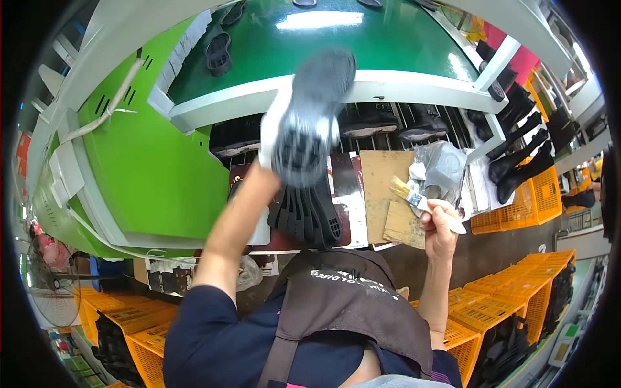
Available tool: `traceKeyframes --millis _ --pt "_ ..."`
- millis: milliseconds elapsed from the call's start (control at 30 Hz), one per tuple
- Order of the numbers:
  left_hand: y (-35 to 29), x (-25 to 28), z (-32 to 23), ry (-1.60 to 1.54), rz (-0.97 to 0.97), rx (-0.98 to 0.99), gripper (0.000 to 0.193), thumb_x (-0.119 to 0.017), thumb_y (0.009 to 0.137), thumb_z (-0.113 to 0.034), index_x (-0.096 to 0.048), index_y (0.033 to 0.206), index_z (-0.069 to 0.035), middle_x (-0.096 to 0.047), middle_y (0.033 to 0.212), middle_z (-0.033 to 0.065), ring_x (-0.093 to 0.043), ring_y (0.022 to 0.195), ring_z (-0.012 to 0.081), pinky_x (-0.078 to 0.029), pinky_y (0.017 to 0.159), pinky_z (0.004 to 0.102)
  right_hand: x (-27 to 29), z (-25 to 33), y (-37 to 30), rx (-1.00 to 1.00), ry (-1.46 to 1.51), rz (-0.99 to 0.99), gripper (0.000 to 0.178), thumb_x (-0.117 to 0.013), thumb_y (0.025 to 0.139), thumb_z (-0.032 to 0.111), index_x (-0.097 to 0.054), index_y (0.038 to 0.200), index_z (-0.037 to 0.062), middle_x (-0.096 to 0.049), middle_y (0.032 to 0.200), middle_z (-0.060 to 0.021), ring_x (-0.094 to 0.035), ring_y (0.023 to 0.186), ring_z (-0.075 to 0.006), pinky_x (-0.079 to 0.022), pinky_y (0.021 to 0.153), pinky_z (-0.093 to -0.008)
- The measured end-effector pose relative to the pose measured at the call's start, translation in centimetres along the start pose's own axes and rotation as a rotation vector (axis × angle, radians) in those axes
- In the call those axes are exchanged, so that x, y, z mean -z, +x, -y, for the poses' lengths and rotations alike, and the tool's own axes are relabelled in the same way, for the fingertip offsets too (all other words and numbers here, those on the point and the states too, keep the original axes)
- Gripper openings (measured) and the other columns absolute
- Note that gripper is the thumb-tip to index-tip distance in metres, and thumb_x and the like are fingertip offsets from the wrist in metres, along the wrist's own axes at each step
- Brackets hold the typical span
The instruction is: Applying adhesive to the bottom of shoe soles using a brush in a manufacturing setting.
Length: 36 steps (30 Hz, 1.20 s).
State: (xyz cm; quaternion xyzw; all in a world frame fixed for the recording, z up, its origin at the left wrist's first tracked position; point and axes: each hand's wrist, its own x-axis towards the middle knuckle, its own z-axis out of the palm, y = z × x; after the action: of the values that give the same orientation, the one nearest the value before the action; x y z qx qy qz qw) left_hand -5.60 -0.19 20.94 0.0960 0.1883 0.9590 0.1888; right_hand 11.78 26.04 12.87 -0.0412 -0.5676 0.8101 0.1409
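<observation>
Logging two grips: left hand, 11 o'clock, wrapped around a blurred black sole at 12; right hand, 4 o'clock, closed on a brush. Risk, I judge: a loose left hold could drop it onto ridged soles at 6.

Brightly lit, light apparently from overhead, white strip glare on the green belt, darker under the white crossbar, shoe sole smeared by motion blur, right hand and brush fairly crisp, fisheye bending straight edges toward the rim, detail softening there, corners black.
</observation>
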Motion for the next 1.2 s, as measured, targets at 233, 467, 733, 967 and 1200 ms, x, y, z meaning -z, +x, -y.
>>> traceKeyframes --millis 233,467,733,967,1200 --pt "18.9 15.7 -20.0 1.11 -0.431 -0.629 0.034 -0.042 0.096 -0.034 -0.055 0.085 -0.005 -0.05 0.071 0.0045 -0.05 0.068 0.0251 -0.044 0.071 0.0374 -0.9 -3.0 0.6 -0.078 -0.089 0.062 0.019 -0.057 0.089 0.011 -0.062 0.101 -0.0025 -0.059 0.071 -0.0045 -0.054 0.061 -0.0094 -0.043 0.058 -0.0212" --pt "3.9 14.4 1.6 2.125 0.004 -0.838 0.036 -0.049 0.091 -0.032 -0.062 0.096 0.001 -0.061 0.08 0.0123 -0.06 0.077 0.0285 -0.048 0.079 0.0351 2.3 -4.4 -1.0 -0.175 -0.175 -0.094 0.022 -0.062 0.088 0.017 -0.063 0.101 -0.001 -0.06 0.072 -0.0025 -0.053 0.06 -0.0071 -0.041 0.057 -0.0192" --pt "-0.8 23.5 9.8 2.796 -0.301 0.215 0.058 -0.062 0.076 -0.045 -0.058 0.113 -0.001 -0.042 0.133 0.0187 -0.029 0.13 0.0363 -0.033 0.099 0.0516 3.1 -5.2 -1.3 -0.25 -0.167 -0.146 0.022 -0.062 0.088 0.017 -0.064 0.101 -0.0001 -0.06 0.073 -0.0006 -0.053 0.061 -0.0055 -0.042 0.056 -0.0186" --pt "0.0 24.5 10.0 2.594 -0.38 -0.091 0.033 -0.067 0.072 -0.027 -0.064 0.097 -0.005 -0.054 0.118 0.0187 -0.041 0.122 0.0364 -0.038 0.098 0.0462 8.8 -7.1 -0.1 -0.021 -0.531 -0.268 0.021 -0.06 0.087 0.013 -0.064 0.103 -0.0008 -0.06 0.074 -0.0002 -0.054 0.065 -0.0048 -0.043 0.059 -0.0187" --pt "-0.5 16.6 7.0 1.704 -0.327 0.01 0.031 -0.069 0.078 -0.015 -0.056 0.101 0.001 -0.06 0.089 0.0084 -0.054 0.08 0.0164 -0.045 0.074 0.0287 14.2 -8.6 4.3 0.076 -0.917 -0.456 0.019 -0.065 0.082 0.018 -0.069 0.092 0.0021 -0.067 0.075 -0.0034 -0.059 0.07 -0.007 -0.047 0.064 -0.0234"
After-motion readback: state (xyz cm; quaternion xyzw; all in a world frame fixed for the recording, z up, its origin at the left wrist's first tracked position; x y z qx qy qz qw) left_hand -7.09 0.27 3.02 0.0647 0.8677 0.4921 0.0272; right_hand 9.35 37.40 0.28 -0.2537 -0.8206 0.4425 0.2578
